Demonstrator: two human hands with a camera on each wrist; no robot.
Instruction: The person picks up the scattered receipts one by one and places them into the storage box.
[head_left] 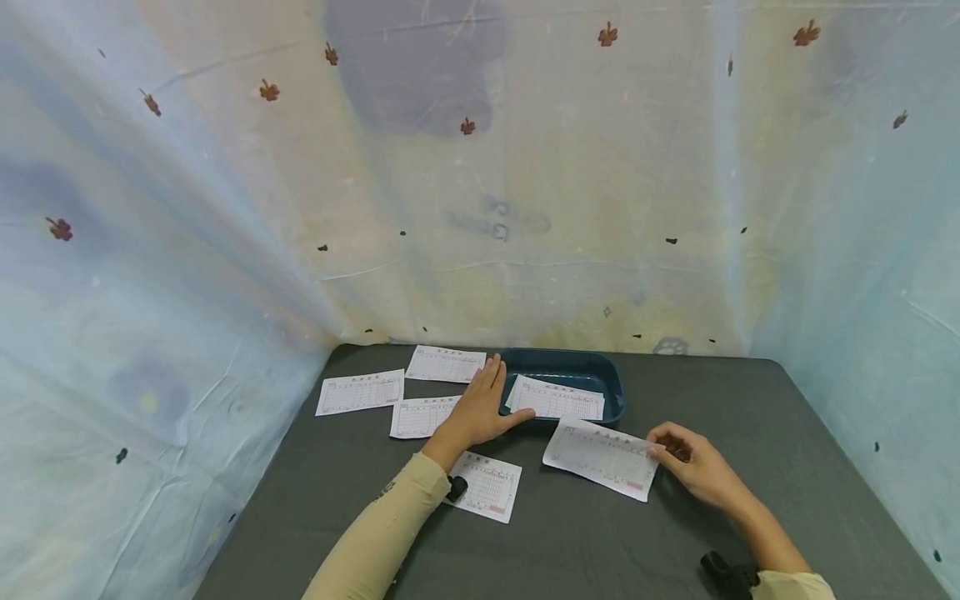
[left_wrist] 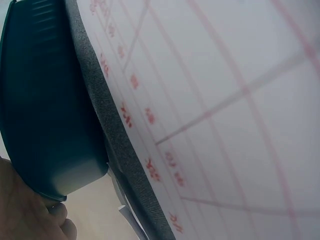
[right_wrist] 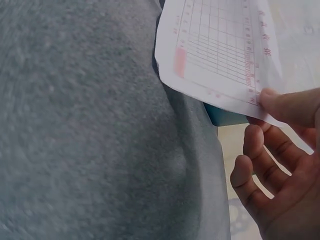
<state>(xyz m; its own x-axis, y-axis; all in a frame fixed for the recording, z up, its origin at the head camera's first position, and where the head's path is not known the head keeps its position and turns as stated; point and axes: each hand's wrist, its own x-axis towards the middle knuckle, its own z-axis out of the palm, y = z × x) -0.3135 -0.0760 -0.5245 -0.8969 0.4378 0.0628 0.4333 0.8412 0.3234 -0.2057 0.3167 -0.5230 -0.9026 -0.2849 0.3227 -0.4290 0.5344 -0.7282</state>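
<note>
My right hand [head_left: 697, 467] pinches the right corner of a printed paper form [head_left: 600, 457] between thumb and fingers. The right wrist view shows the thumb on top of this sheet [right_wrist: 215, 55], near its edge, and the other fingers loosely bent below. The form hangs tilted in front of a dark teal tray [head_left: 617, 392], its upper edge overlapping the tray's near rim. Inside the tray lie a few similar forms [head_left: 558, 402]. With fingers extended, my left hand [head_left: 480, 408] rests at the tray's left side; in the left wrist view its fingers [left_wrist: 57, 212] are at the rim.
Left of the tray, several more forms lie flat: one at the far left [head_left: 360, 392], one at the back [head_left: 446, 364], one beside the left hand [head_left: 420, 417]. Another form [head_left: 491, 487] lies partly under the left forearm. Patterned curtains [head_left: 525, 167] enclose the grey table [head_left: 750, 417].
</note>
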